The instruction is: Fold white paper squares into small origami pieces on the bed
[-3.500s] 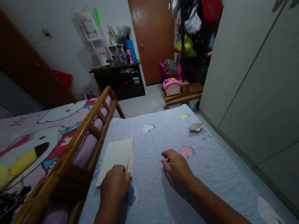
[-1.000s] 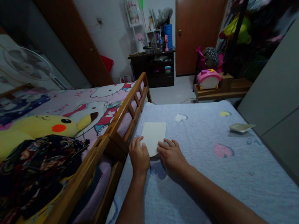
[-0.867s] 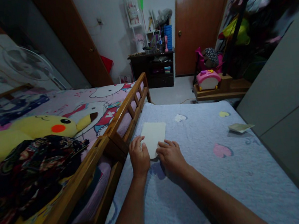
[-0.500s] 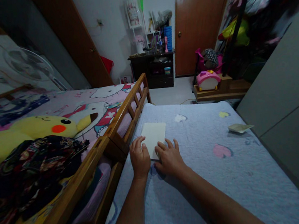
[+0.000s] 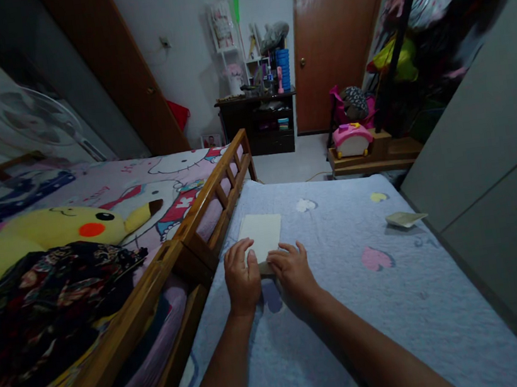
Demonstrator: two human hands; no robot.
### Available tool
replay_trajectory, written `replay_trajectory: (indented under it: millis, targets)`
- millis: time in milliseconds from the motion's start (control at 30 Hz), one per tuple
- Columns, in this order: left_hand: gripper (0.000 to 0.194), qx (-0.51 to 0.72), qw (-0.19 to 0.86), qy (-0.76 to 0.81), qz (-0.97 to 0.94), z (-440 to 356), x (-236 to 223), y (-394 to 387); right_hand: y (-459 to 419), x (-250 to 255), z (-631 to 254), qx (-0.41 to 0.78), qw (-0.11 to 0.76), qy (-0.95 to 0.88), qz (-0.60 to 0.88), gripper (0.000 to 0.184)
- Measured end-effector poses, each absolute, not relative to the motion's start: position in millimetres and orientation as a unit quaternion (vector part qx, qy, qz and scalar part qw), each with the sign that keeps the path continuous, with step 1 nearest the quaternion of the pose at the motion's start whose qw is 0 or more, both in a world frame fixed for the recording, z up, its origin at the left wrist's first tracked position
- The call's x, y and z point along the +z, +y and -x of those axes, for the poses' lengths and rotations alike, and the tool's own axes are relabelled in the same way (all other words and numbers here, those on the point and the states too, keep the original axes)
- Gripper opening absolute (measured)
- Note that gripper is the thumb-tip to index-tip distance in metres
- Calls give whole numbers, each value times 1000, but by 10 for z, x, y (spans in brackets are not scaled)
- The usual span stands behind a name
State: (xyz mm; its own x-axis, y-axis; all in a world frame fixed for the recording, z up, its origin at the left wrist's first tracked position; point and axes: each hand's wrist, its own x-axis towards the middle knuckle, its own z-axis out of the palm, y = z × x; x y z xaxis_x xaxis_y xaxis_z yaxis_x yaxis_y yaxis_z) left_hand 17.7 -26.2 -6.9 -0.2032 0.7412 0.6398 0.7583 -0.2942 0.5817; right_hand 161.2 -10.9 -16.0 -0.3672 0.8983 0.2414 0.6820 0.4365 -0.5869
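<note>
Centre: cream sheet of paper [image 5: 260, 236] on a pale blue quilt [image 5: 428, 323] patterned with pink and yellow patches. Left: yellow plush Pikachu [image 5: 67, 225] with a red cheek, against a pink cartoon-print bedsheet [image 5: 110, 191]; below, dark floral cloth [image 5: 39, 305].
</note>
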Motion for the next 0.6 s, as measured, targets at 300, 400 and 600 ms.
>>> replay_trajectory:
  millis: [300,400,600]
  targets:
    - [55,-396,58,-511,761,-322,230,-453,-60,-3,-2349,190,450,-747,451,18]
    - [33,-362,37,-486,795,-390,234,-552,-269,51,-2732,165,461,-761,426,19]
    - [33,-344,-84,-398,846,-588,63,-915,-940,-55,-3253,150,411,-800,411,23]
